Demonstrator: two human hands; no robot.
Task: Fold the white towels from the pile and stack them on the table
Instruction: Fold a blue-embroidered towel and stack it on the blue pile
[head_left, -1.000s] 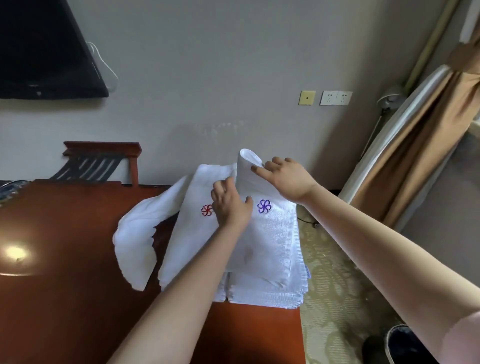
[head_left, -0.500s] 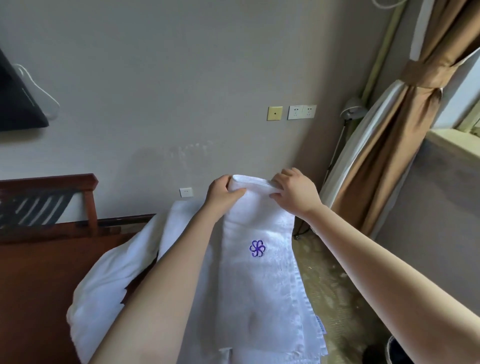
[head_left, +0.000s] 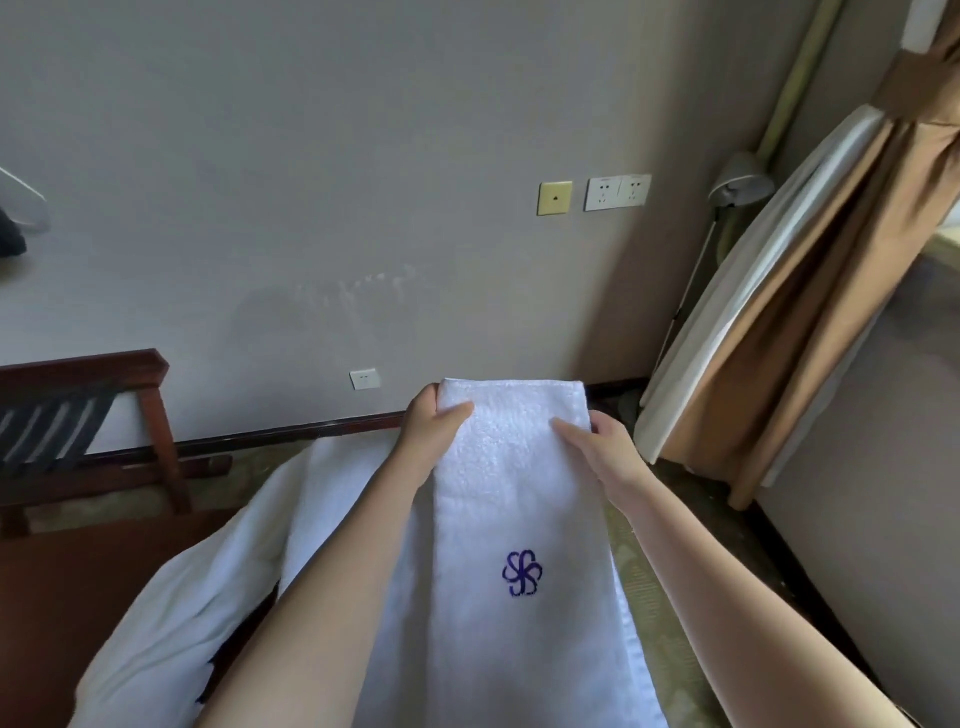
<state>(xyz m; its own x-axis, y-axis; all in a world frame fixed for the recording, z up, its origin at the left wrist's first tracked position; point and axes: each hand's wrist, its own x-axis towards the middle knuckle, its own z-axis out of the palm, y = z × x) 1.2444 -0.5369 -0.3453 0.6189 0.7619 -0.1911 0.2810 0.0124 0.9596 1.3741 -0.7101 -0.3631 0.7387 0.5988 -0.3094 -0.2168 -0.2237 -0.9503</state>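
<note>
Raised since 0.5 seconds back, my left hand (head_left: 434, 431) and right hand (head_left: 605, 447) pinch the white terry towel with a purple flower emblem (head_left: 519, 519); I judge this fold nearly complete.

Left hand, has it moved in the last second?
Yes, up and away. The left hand was over the table; now it grips the purple-flower towel at its top corner, beyond the table's far edge, near the low wall socket.

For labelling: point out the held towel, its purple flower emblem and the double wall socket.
held towel (head_left: 519, 467), head view, upper front face.
purple flower emblem (head_left: 522, 573), head view, its centre.
double wall socket (head_left: 617, 193), head view, plate middle.
</note>
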